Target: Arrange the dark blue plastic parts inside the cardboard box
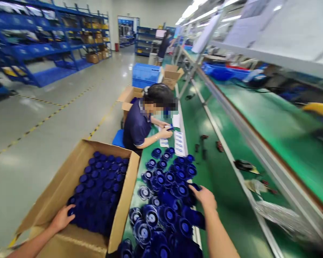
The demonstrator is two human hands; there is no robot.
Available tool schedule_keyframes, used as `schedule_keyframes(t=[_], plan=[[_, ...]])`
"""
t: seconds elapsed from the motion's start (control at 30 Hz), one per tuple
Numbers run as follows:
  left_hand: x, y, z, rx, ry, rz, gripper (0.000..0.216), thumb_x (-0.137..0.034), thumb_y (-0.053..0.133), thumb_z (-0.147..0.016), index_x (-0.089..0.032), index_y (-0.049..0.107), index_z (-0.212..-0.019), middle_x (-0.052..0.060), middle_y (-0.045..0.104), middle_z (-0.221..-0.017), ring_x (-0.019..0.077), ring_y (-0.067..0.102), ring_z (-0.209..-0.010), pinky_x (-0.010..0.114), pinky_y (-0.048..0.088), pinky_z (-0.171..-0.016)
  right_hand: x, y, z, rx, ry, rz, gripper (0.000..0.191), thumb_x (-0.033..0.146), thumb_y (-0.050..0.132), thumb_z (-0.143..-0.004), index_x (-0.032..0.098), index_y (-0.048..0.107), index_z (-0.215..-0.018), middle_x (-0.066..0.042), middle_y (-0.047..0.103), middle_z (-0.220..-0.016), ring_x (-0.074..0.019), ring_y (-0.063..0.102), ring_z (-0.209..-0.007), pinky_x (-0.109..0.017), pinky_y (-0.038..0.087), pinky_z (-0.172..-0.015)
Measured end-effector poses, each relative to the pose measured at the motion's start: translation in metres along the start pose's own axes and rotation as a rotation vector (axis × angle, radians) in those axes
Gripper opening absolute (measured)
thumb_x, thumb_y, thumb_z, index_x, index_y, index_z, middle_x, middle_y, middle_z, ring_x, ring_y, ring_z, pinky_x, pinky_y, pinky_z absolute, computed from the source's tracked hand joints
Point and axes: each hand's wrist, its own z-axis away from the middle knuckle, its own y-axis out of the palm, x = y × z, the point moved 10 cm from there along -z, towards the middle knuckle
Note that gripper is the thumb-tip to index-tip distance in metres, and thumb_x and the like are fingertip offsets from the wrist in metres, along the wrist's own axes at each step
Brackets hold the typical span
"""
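My left hand point(61, 218) reaches into an open cardboard box point(131, 172), its thumb and fingers closed around a dark blue round-topped part point(71, 212) at the near left corner. Many such parts point(98, 175) fill the box in rows, round ends up. On the green bench to the right, loose dark blue parts point(169, 214) with pale round centres and wider rims lie in an uneven pile. My right hand point(206, 197) is at the right edge of that pile, with its fingers closed on one dark blue part point(196, 186), mostly hidden by the fingers.
A co-worker point(136, 123) sits ahead at the bench, handling a small blue item above a label sheet point(179, 142). A metal rail point(223, 143) runs along the right, beside a second green worktop point(261, 111). Blue crates point(145, 74) and shelving point(43, 46) stand farther back.
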Motion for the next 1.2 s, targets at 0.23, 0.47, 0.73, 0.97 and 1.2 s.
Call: schedule_keyframes(t=[0.23, 0.47, 0.73, 0.97, 1.2], plan=[[0.005, 0.006, -0.070, 0.046, 0.045, 0.022, 0.038, -0.029, 0.067, -0.101, -0.016, 0.061, -0.137, 0.011, 0.067, -0.135, 0.0275, 0.066, -0.122, 0.051, 0.054, -0.107, 0.062, -0.041, 0.124, -0.410, -0.344, -0.262, 0.058, 0.073, 0.047, -0.090, 0.025, 0.071, -0.109, -0.020, 0.073, -0.121, -0.0429, 0.068, -0.111, -0.054, 0.055, -0.093], [-0.015, 0.023, -0.166, 0.156, 0.202, -0.180, 0.039, -0.032, 0.070, -0.100, -0.017, 0.062, -0.134, 0.013, 0.059, -0.143, 0.0315, 0.060, -0.128, 0.054, 0.056, -0.105, 0.296, 0.157, 0.332, 0.182, -0.910, -0.210, 0.030, 0.048, 0.046, -0.106, 0.031, 0.071, -0.103, -0.010, 0.074, -0.109, -0.0297, 0.071, -0.104, -0.036, 0.057, -0.093], [0.001, 0.067, -0.189, 0.233, 0.421, -0.332, 0.035, -0.030, 0.069, -0.101, -0.017, 0.063, -0.133, 0.013, 0.059, -0.142, 0.0308, 0.061, -0.126, 0.051, 0.060, -0.100, 0.463, 0.388, 0.306, 0.372, -0.638, 0.255, 0.022, 0.028, 0.069, -0.103, 0.014, 0.069, -0.119, -0.012, 0.072, -0.121, -0.0262, 0.071, -0.107, -0.043, 0.060, -0.094], [0.006, 0.087, -0.211, 0.258, 0.505, -0.340, 0.033, -0.030, 0.069, -0.101, -0.017, 0.064, -0.130, 0.012, 0.061, -0.139, 0.0293, 0.063, -0.121, 0.048, 0.061, -0.096, 0.477, 0.468, 0.297, 0.448, -0.562, 0.413, 0.026, 0.035, 0.071, -0.103, 0.013, 0.070, -0.117, -0.011, 0.071, -0.121, -0.0262, 0.070, -0.110, -0.048, 0.059, -0.099], [0.004, 0.087, -0.218, 0.321, 0.514, -0.318, 0.032, -0.031, 0.070, -0.100, -0.016, 0.065, -0.128, 0.012, 0.063, -0.136, 0.0289, 0.064, -0.120, 0.048, 0.061, -0.096, 0.462, 0.467, 0.279, 0.525, -0.575, 0.416, 0.027, 0.038, 0.074, -0.101, 0.015, 0.071, -0.114, -0.009, 0.072, -0.119, -0.0255, 0.070, -0.108, -0.047, 0.059, -0.096]])
